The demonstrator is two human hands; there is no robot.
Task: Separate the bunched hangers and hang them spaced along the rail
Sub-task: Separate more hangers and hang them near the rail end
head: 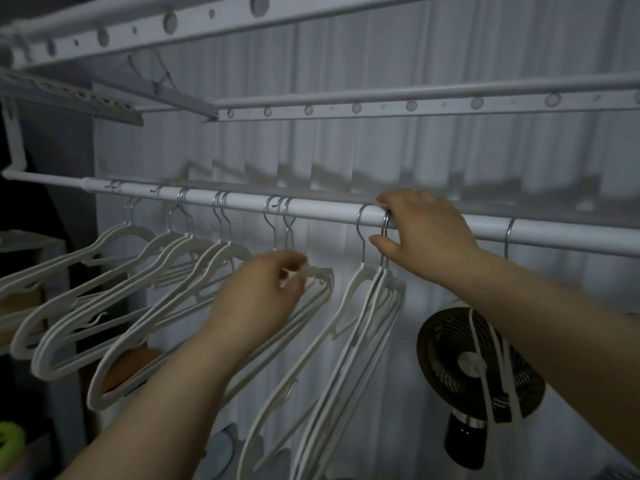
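A white rail (325, 211) runs from the left to the right edge. Several white hangers with metal hooks hang along it in small groups on the left (114, 282). A tight bunch of hangers (367, 327) hangs near the middle. My right hand (420, 233) rests on the rail, its fingers and thumb curled round the bunch's hooks. My left hand (263, 296) grips the top of a pair of hangers (320, 275) just left of the bunch. One hanger (479, 344) hangs alone to the right, its hook partly hidden by my right forearm.
A white pleated curtain (381, 150) hangs behind the rail. Higher white drying bars (415, 105) cross overhead. A black fan (481, 368) stands below the rail at the right. A shelf unit (31, 244) sits at the left edge.
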